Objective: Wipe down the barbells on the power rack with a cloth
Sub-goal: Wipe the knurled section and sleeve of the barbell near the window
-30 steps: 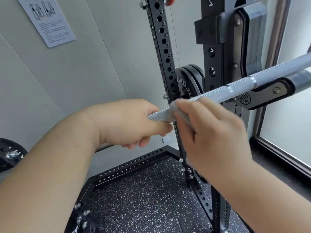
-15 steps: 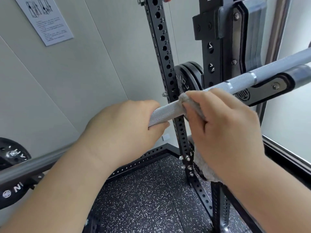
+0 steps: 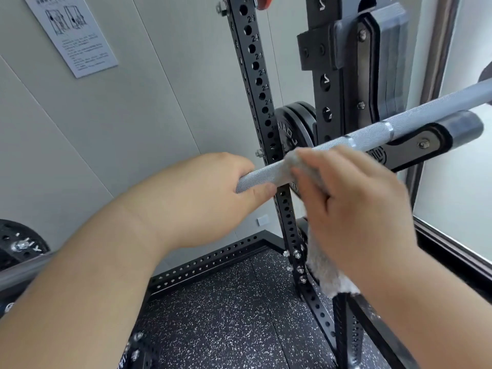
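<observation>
The left hand (image 3: 210, 201) clenches the barbell (image 3: 431, 110). Just beside this grip, the right hand (image 3: 356, 209) grasps the cloth (image 3: 326, 272) around the bar; the end of the cloth hangs below.

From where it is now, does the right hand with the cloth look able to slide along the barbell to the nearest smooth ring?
Probably yes: the right hand grips the cloth on the barbell, and the shaft from there to the ring looks bare.
</observation>
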`<state>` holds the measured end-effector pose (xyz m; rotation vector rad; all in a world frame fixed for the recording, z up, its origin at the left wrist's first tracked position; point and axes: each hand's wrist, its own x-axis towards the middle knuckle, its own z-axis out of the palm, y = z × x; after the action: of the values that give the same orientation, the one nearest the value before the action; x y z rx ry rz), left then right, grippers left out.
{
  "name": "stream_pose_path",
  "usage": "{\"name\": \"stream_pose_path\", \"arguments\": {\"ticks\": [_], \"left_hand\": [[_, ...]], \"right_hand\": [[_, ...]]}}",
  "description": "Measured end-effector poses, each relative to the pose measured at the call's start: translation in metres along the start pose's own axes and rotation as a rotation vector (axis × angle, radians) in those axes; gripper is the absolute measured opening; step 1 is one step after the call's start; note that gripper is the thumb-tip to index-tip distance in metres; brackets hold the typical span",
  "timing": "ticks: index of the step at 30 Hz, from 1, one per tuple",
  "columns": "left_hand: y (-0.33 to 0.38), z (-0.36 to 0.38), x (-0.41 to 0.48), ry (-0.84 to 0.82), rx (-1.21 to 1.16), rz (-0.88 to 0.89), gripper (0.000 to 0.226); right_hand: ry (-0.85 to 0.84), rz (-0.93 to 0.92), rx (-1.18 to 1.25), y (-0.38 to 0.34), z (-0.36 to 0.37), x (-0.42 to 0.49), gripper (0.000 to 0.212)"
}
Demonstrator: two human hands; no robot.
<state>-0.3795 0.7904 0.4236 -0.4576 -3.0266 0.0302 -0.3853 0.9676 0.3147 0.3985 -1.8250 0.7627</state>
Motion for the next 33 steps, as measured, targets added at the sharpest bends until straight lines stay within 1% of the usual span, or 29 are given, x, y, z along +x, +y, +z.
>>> {"name": "stream_pose_path", "arguments": {"ticks": [2,6,7,10,11,15,17,19,20,24,25,27,29,31,33], "left_hand": [[0.004,-0.002,0.006,-0.013,-0.024,0.026,0.047],[0.008,-0.002,0.011,-0.034,-0.088,0.052,0.046],[0.008,-0.001,0.011,-0.021,-0.089,0.058,0.045],[0.007,0.007,0.007,0.061,-0.036,0.053,0.043],[0.008,0.009,0.005,0.093,-0.013,0.045,0.043],[0.011,0.016,0.0,0.188,0.021,0.038,0.045],[0.01,0.018,-0.001,0.215,0.043,0.038,0.043],[0.01,0.019,-0.002,0.224,0.063,0.035,0.043],[0.01,0.019,-0.002,0.227,0.065,0.035,0.043],[0.011,0.019,-0.001,0.231,0.057,0.019,0.043],[0.011,0.02,-0.001,0.23,0.059,0.015,0.043],[0.012,0.021,-0.001,0.24,0.066,0.014,0.043],[0.012,0.021,0.0,0.262,0.068,0.017,0.046],[0.012,0.022,0.0,0.277,0.063,0.011,0.049],[0.014,0.023,-0.001,0.285,0.061,0.002,0.051]], "right_hand": [[0.028,0.049,0.026,0.005,-0.003,0.005,0.019],[-0.042,-0.088,-0.034,-0.005,0.002,-0.008,0.014],[-0.041,-0.087,-0.043,0.0,-0.001,-0.005,0.014],[0.006,0.026,-0.022,0.016,-0.01,0.006,0.017],[0.003,0.029,-0.012,0.014,-0.009,0.004,0.017],[-0.095,-0.1,-0.028,0.001,-0.003,-0.012,0.014],[-0.048,-0.089,-0.057,0.014,-0.01,-0.002,0.013],[0.016,-0.017,-0.046,0.022,-0.015,0.006,0.016],[0.018,-0.014,-0.05,0.021,-0.014,0.004,0.017],[-0.059,-0.127,-0.066,0.012,-0.006,-0.013,0.014],[-0.049,-0.118,-0.057,0.018,-0.008,-0.009,0.014],[0.004,-0.042,-0.037,0.025,-0.013,-0.001,0.017],[0.011,-0.008,-0.02,0.02,-0.009,-0.003,0.021],[-0.021,-0.073,-0.037,0.009,-0.002,-0.013,0.016],[-0.023,-0.118,-0.05,0.015,-0.005,-0.012,0.013]]}}
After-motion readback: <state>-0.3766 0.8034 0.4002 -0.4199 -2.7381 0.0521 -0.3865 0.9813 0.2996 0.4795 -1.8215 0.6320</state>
